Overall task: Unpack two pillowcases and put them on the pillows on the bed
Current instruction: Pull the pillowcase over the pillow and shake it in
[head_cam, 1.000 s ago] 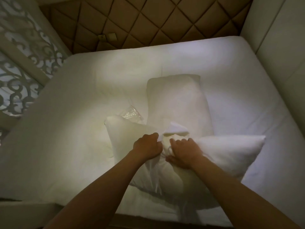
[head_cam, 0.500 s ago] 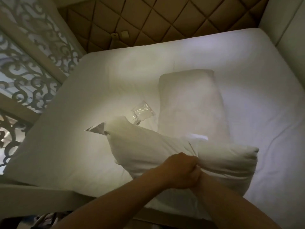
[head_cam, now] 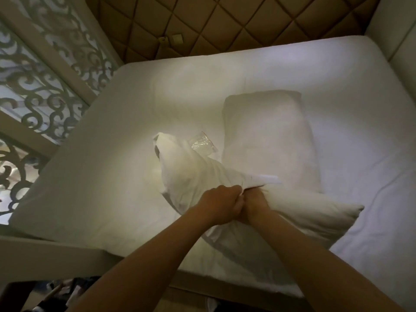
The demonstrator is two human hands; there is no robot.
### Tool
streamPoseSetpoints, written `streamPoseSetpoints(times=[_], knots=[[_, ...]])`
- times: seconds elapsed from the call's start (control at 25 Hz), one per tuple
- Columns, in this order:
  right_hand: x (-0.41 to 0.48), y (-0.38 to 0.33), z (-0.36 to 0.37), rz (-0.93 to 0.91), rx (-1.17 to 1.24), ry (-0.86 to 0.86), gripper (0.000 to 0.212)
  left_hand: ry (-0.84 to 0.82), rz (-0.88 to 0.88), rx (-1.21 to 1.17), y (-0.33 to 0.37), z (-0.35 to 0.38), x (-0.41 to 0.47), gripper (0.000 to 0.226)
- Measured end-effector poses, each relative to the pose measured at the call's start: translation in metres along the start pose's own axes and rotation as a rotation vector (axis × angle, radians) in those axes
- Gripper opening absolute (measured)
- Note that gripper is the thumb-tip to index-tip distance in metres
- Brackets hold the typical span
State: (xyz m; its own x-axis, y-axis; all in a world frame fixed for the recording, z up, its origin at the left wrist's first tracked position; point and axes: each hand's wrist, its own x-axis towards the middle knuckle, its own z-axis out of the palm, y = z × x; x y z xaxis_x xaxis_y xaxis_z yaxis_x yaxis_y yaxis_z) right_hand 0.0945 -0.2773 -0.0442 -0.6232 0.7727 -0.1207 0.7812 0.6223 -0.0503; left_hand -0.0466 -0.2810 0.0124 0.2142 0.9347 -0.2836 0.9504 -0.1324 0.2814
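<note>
Two hands, left hand (head_cam: pixel 221 204) and right hand (head_cam: pixel 255 202) touching, grip the near pillow (head_cam: pixel 186 174) at its middle with curled fingers above the bed (head_cam: pixel 101 176); far pillow (head_cam: pixel 267 136) lies beyond, plastic wrapper (head_cam: pixel 202 144) just left.

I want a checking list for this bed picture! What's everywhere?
Surface: white bed, sheet mostly smooth.
Job's things: near pillow lies in front of the far pillow; a pillowcase seems partly over the near one.
Clutter: clear plastic wrapper beside the pillows.
Hands: left hand and right hand side by side, both gripping cloth at the near pillow's middle.
Cables: nothing seen.
Surroundings: padded headboard; scrollwork screen on the left.
</note>
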Motion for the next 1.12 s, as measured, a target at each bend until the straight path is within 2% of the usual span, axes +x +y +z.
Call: streamPoseSetpoints(times=[0.12, 0.32, 0.48, 0.6, 0.72, 0.76, 0.8, 0.84, 0.92, 1.0, 1.12], knots=[[-0.005, 0.018, -0.003, 0.033, -0.019, 0.051, 0.054, 0.033, -0.016, -0.014, 0.002, 0.011, 0.008, 0.025], [-0.027, 0.05, 0.011, 0.064, -0.084, 0.102, 0.065, -0.023, -0.045, 0.015, 0.008, 0.037, 0.025, 0.017], [-0.021, 0.072, 0.025, 0.275, -0.103, 0.095, 0.055, -0.008, -0.029, -0.275, 0.023, 0.04, 0.045, 0.001], [-0.003, 0.08, 0.019, 0.472, -0.063, 0.006, 0.056, -0.048, 0.038, -0.33, 0.016, 0.047, 0.052, 0.024], [0.005, 0.067, 0.018, 0.427, -0.04, 0.032, 0.034, 0.09, -0.083, -0.327, -0.01, 0.066, 0.04, 0.014], [0.004, 0.061, 0.022, 0.376, -0.034, 0.033, 0.028, 0.078, -0.157, -0.287, -0.022, 0.076, 0.033, 0.023], [0.004, 0.055, 0.028, 0.324, -0.011, 0.018, 0.034, 0.013, -0.241, -0.225, -0.034, 0.088, 0.027, 0.033], [0.004, 0.052, 0.032, 0.298, 0.018, -0.026, 0.048, -0.079, -0.31, -0.15, -0.044, 0.101, 0.021, 0.042], [0.008, 0.055, 0.037, 0.306, 0.026, -0.129, 0.075, -0.222, -0.378, -0.033, -0.057, 0.124, 0.013, 0.046], [0.012, 0.065, 0.039, 0.31, 0.011, -0.185, 0.08, -0.215, -0.372, -0.059, -0.061, 0.138, 0.015, 0.031], [0.016, 0.074, 0.032, 0.356, -0.005, -0.173, 0.075, -0.124, -0.315, -0.194, -0.054, 0.131, 0.026, 0.027]])
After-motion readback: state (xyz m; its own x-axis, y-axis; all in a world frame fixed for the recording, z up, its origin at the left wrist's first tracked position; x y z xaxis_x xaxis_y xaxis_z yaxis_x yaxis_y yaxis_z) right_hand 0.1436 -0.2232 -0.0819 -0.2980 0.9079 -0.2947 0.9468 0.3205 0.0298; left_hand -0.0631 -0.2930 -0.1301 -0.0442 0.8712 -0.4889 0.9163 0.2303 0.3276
